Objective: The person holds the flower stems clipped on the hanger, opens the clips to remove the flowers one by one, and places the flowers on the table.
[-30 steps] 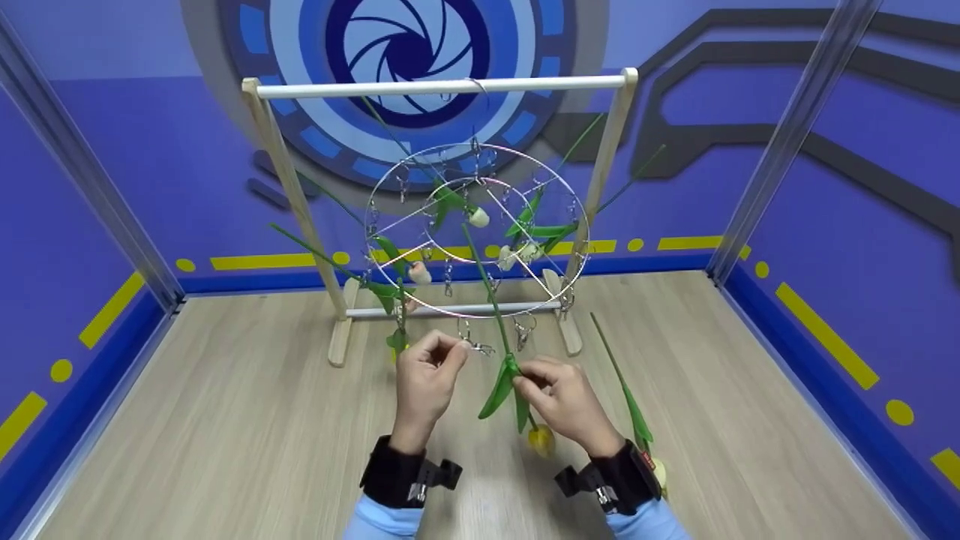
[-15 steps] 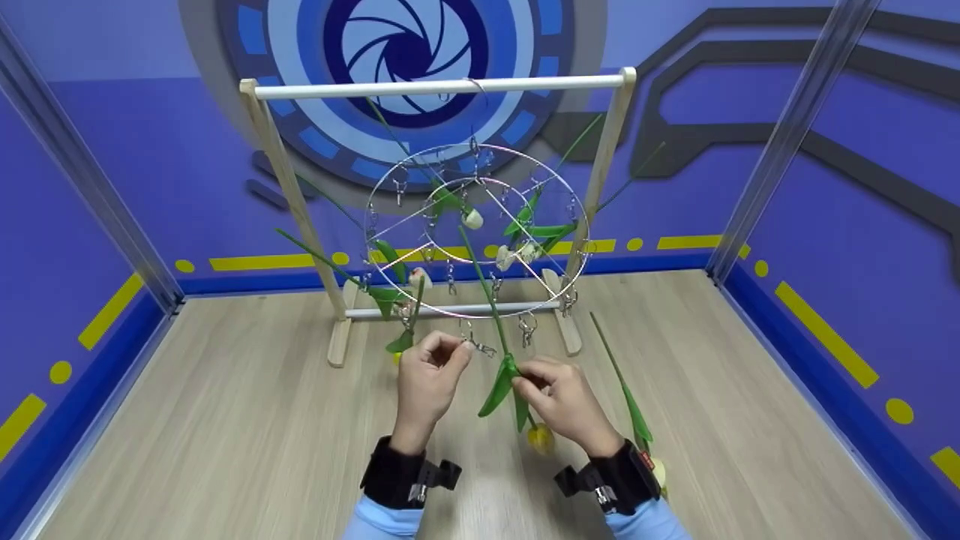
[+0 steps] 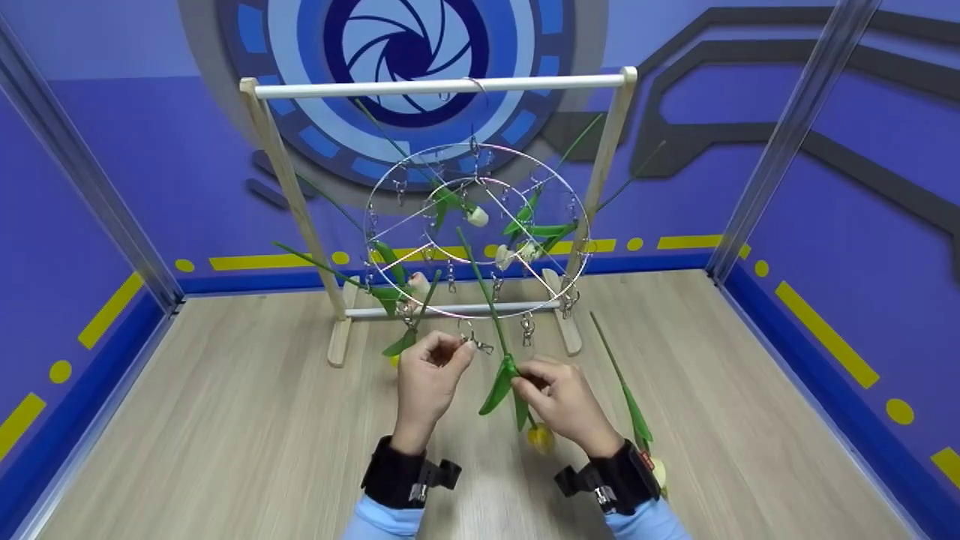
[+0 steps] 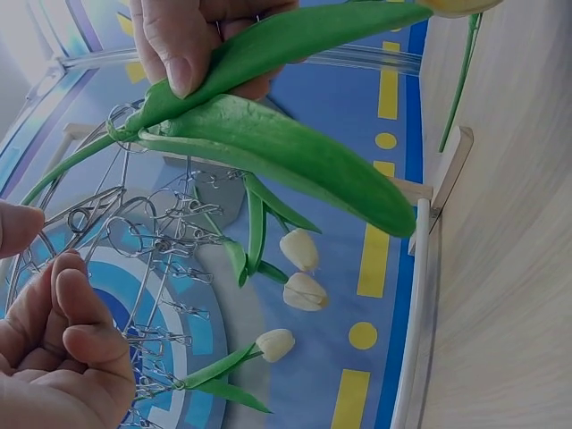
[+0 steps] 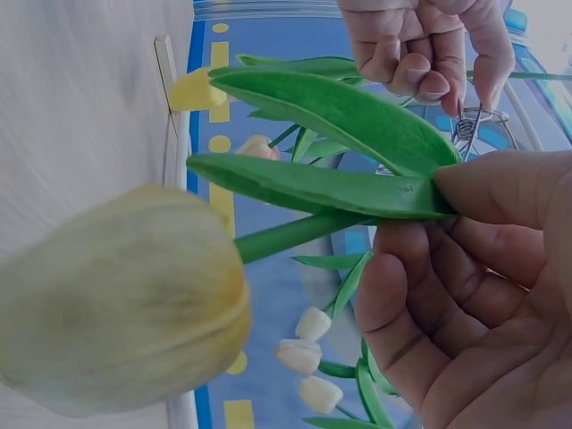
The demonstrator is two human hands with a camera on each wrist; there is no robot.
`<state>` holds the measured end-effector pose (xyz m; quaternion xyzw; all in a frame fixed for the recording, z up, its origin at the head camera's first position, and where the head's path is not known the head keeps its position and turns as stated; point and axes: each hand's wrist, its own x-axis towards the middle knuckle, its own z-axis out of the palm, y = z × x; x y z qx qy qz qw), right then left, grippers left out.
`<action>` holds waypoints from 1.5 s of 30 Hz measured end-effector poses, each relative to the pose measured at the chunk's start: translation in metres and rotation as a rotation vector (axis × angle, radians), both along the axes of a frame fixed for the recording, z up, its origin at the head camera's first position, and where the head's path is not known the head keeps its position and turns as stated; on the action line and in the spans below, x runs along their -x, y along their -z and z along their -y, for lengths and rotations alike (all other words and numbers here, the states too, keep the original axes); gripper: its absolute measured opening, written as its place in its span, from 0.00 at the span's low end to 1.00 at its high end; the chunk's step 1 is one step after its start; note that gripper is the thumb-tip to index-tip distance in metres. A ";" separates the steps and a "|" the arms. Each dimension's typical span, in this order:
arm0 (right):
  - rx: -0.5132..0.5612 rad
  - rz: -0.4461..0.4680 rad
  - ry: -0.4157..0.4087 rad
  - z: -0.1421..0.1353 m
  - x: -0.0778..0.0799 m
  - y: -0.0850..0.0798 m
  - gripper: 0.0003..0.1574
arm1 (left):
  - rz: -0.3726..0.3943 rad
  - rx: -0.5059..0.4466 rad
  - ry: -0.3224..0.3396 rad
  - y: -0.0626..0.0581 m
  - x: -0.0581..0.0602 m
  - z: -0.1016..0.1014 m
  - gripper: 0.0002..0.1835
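Observation:
In the head view my left hand [image 3: 431, 386] pinches a small metal clip [image 3: 484, 346] at the near edge of a round wire hanger [image 3: 450, 314]. My right hand [image 3: 568, 405] pinches a yellow tulip [image 3: 541, 438] where its green leaves meet the stem. Bloom down, the tulip's stem leans up toward the hanger, just right of the clip. The right wrist view shows the clip [image 5: 469, 125] between left thumb and finger, and the tulip's large bloom [image 5: 125, 304] close to the camera. Whether stem and clip touch is unclear.
The hanger hangs from a wooden-sided rack [image 3: 442, 87]. Several tulips hang from it, including a white one [image 3: 478, 217] and a partly hidden yellow one [image 3: 401, 343] left of my hand. Another tulip [image 3: 636, 416] lies on the table at right. Blue panels [image 3: 840, 315] enclose the table.
Both hands stay almost still, holding the clip and the tulip. The hanging tulip beside my left hand has swung, its stem tip tilting to the right. Other hanging flowers sway slightly.

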<state>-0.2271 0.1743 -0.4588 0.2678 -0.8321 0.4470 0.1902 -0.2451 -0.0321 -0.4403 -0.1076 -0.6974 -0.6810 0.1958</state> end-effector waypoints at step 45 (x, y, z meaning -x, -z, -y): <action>0.007 0.028 -0.009 -0.001 -0.002 -0.002 0.06 | 0.050 0.028 0.084 0.004 0.003 0.000 0.09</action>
